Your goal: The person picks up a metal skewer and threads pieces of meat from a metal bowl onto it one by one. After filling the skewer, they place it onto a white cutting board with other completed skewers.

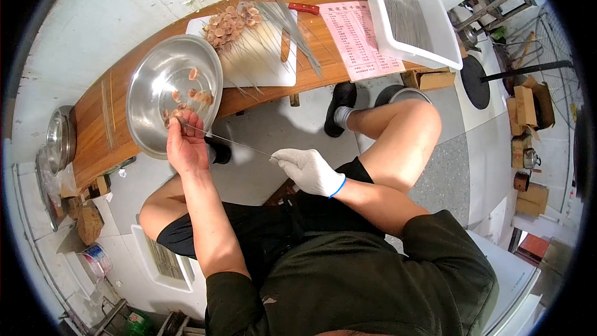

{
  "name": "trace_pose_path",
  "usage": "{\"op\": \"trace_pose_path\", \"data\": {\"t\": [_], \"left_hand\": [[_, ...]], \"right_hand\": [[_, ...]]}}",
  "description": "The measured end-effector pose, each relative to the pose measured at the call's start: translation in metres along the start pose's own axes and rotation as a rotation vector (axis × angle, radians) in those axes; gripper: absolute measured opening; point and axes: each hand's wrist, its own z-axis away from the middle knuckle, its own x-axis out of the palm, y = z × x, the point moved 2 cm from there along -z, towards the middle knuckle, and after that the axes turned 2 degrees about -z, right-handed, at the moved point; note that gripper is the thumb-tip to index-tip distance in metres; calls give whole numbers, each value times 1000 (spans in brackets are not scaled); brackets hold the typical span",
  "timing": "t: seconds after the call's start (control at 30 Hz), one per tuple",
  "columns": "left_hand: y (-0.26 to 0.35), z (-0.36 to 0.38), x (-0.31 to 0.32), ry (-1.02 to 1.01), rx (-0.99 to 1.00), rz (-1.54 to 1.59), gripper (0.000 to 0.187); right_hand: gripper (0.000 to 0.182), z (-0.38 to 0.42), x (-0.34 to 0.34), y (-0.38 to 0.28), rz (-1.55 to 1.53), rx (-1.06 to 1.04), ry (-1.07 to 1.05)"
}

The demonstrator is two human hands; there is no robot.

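Note:
My bare left hand (188, 143) is at the near rim of a steel bowl (146, 87), its fingers pinched on a brownish piece at one end of a thin metal skewer (233, 143). The skewer slants down to the right, and my right hand (308, 170), in a white glove, is closed on its other end. Several round brownish pieces (194, 73) lie in the bowl. On a white cutting board (249, 65) behind it sit a pile of similar pieces (224, 28) and several skewers (286, 25).
A red-handled knife (303, 8), a pink printed sheet (357, 40) and a white bin of skewers (444, 43) stand along the wooden table (99, 112). Steel bowls (59, 140) are at the far left. Another white bin (186, 283) is on the floor by my left leg.

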Motion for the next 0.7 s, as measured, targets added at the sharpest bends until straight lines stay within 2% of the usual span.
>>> {"op": "trace_pose_path", "data": {"t": [0.7], "left_hand": [[-8, 4, 9, -68, -36, 7, 24]], "right_hand": [[20, -2, -1, -3, -4, -15, 36]]}}
